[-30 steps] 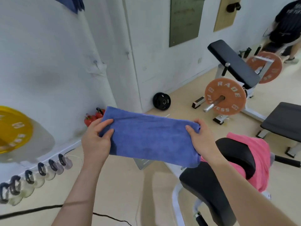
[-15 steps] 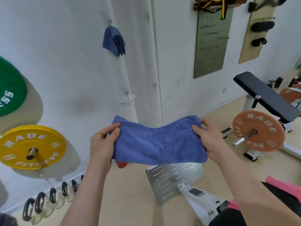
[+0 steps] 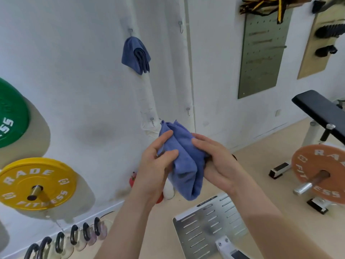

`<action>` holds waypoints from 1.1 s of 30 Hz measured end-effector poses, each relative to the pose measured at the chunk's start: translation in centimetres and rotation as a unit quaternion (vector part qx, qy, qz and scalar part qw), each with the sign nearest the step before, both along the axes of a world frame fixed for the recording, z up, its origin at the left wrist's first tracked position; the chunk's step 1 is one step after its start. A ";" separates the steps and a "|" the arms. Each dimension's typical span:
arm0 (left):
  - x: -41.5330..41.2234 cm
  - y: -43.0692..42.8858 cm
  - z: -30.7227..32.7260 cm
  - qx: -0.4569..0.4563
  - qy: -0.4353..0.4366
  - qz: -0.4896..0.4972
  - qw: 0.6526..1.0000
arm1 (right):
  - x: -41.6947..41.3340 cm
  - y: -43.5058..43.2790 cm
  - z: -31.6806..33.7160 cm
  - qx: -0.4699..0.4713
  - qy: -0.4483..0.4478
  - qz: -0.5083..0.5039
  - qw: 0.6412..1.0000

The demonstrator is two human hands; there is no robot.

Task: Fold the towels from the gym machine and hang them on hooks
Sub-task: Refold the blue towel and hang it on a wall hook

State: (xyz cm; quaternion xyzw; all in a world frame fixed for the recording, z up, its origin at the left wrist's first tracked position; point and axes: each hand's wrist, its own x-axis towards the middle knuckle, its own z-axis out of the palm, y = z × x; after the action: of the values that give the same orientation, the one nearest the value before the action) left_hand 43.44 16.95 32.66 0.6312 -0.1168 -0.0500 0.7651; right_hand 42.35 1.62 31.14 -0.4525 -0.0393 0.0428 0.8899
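Blue towel [image 3: 183, 165]: soft, napped terry cloth, gathered into a thick upright bundle w/ several vertical folds, held in mid-air in front of the white wall [image 3: 74, 71], centre of view. Left hand [image 3: 155, 165] grips the bundle's left edge, thumb and fingers curled over the cloth. Right hand [image 3: 216, 161] wraps the right side, fingers laid along the fabric; its thumb is hidden, so grip detail is unclear. The hands sit close together, the towel between them. The bundle's lower end hangs as a rounded fold; its inner layers can't be seen.

Second towel [image 3: 135, 55]: same blue, folded, drooping in a pointed wedge from a small metal hook [image 3: 130, 30], upper wall. Bare hook [image 3: 180, 25] to its right; two more hooks lower down, just above the held towel.

Surroundings: matte yellow plate [image 3: 37, 184] on a steel peg; green plate [image 3: 11, 116], cut off at the left edge; orange plate [image 3: 321, 172], partly out of frame at right. Slotted metal footplate [image 3: 209, 225], blurred. Grey-green pegboard [image 3: 263, 53]. Padded black bench [image 3: 317, 107], partly cropped. Row of dark looped handles [image 3: 74, 234], bottom left; type unclear.
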 end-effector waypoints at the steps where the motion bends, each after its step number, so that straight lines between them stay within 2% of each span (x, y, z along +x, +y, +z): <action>1: 1.1 -0.1 0.1 -0.015 -0.002 -0.008 1.000 | 0.6 -0.2 -0.3 0.048 -0.028 0.029 0.998; 3: 2.9 -0.3 0.3 0.030 -0.052 -0.017 0.998 | 2.1 -0.4 -0.6 0.078 -0.049 0.047 0.995; 5: 4.6 -0.6 0.0 0.137 -0.142 -0.006 0.980 | 3.8 -0.7 -0.9 0.084 -0.025 0.010 0.996; 7: 6.2 -0.9 -0.5 0.242 -0.240 0.012 0.940 | 5.5 -1.0 -0.8 0.095 0.007 -0.032 0.995; 10: 8.8 -1.1 -1.6 0.365 -0.356 0.067 0.858 | 7.6 -1.3 -0.5 0.089 0.028 -0.068 0.993; 13: 10.9 -0.4 -2.0 0.408 -0.415 0.135 0.802 | 9.7 -1.5 -0.2 0.018 0.025 -0.094 0.995; 14: 11.5 -0.1 -1.9 0.403 -0.429 0.140 0.796 | 10.4 -1.5 -0.2 -0.024 0.027 -0.109 0.993; 15: 12.1 0.3 -1.7 0.392 -0.424 0.128 0.806 | 11.1 -1.5 -0.1 -0.070 0.029 -0.126 0.989; 18: 13.6 1.6 -0.7 0.329 -0.350 0.049 0.876 | 12.6 -1.3 0.2 -0.193 0.018 -0.171 0.966; 20: 14.6 2.0 0.1 0.303 -0.331 0.020 0.893 | 13.4 -0.6 0.8 -0.234 -0.003 -0.155 0.960; 23: 16.5 2.0 0.7 0.303 -0.326 0.007 0.895 | 14.6 0.7 1.8 -0.256 -0.025 -0.149 0.955; 28: 19.4 2.4 0.5 0.285 -0.338 0.038 0.896 | 16.5 2.2 2.7 -0.257 -0.052 -0.148 0.954; 33: 21.7 2.1 0.8 0.300 -0.375 0.066 0.875 | 18.4 2.0 3.0 -0.295 -0.065 -0.134 0.944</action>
State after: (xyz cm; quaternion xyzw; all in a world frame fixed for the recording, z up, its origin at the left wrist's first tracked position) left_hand 65.14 19.08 33.48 0.8078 -0.3324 0.2088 0.4397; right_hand 60.79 3.66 34.18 -0.6979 -0.0219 -0.0967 0.7093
